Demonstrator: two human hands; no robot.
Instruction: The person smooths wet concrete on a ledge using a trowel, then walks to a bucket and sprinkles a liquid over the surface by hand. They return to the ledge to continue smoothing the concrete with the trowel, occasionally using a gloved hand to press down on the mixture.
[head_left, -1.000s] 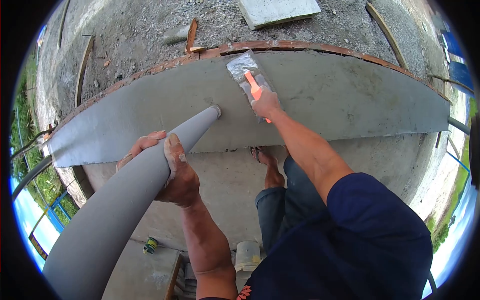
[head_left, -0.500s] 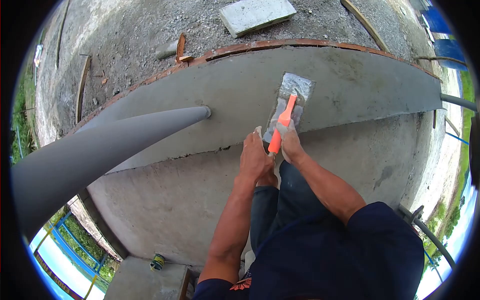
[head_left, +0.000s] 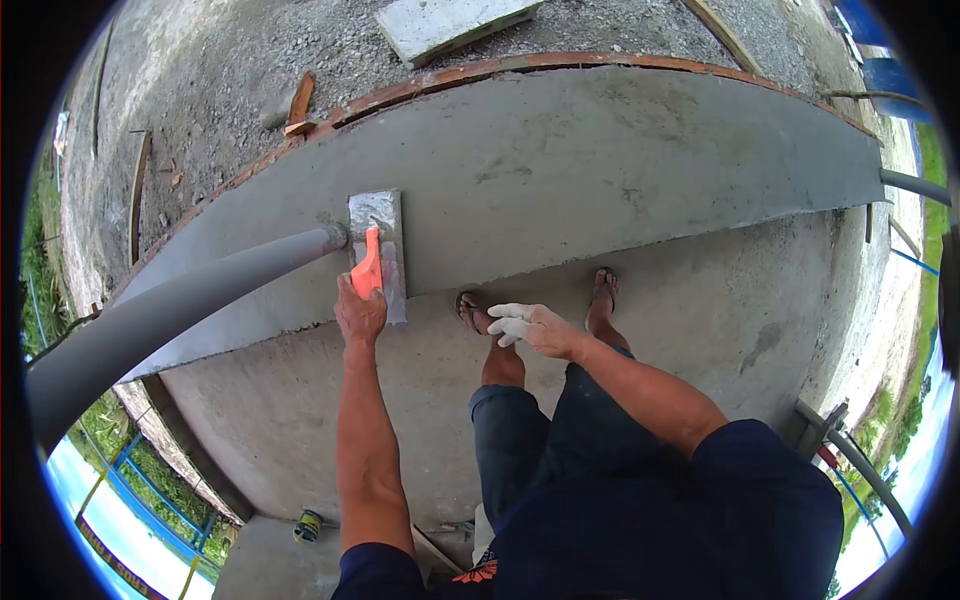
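My left hand (head_left: pixel 361 308) is wrapped round the orange handle of a flat metal trowel (head_left: pixel 374 212). The trowel lies on the wet grey concrete strip (head_left: pixel 560 170), right beside the end of a grey pipe (head_left: pixel 230 268) that rises from the strip. Off to the right, my right hand (head_left: pixel 530 328) hangs over the lower slab near my feet. It holds nothing, its fingers are apart, and pale coverings smeared with grey sit on the fingers.
A reddish wooden board (head_left: pixel 480 70) edges the strip's far side, with gravel and a concrete block (head_left: pixel 455 25) beyond it. More pipes stick out at the right. A small can (head_left: pixel 308 526) stands at the lower left, near blue railings.
The trowel has moved left along the strip to the pipe. My right hand has let go of its handle, and my left hand now holds it. The feet have come into view.
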